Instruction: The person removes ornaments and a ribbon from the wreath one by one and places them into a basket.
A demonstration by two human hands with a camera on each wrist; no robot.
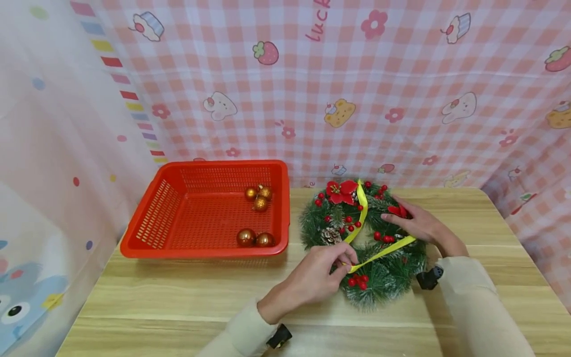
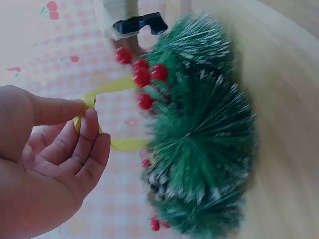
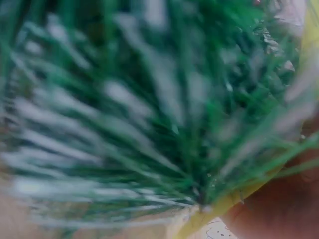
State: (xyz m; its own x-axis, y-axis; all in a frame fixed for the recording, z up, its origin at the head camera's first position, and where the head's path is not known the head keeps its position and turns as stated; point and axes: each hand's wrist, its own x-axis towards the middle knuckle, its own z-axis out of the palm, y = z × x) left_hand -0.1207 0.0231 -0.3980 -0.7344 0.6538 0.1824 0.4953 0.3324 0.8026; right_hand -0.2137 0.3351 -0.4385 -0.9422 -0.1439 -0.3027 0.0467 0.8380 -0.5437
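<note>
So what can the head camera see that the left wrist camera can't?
Only the head view shows the red basket with its gold balls, the whole table, and the right hand resting on the wreath. Only the left wrist view shows, close up, the left hand's fingers pinching the ribbon's loop. Both show the left hand, the yellow ribbon, the green wreath and its red berries.

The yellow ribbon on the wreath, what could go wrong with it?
The left hand only pinches the yellow ribbon at its fold, so that small grip might slip. Pulling could drag the wreath, though the right hand rests on it. The ribbon might also snag on the red berries.
</note>
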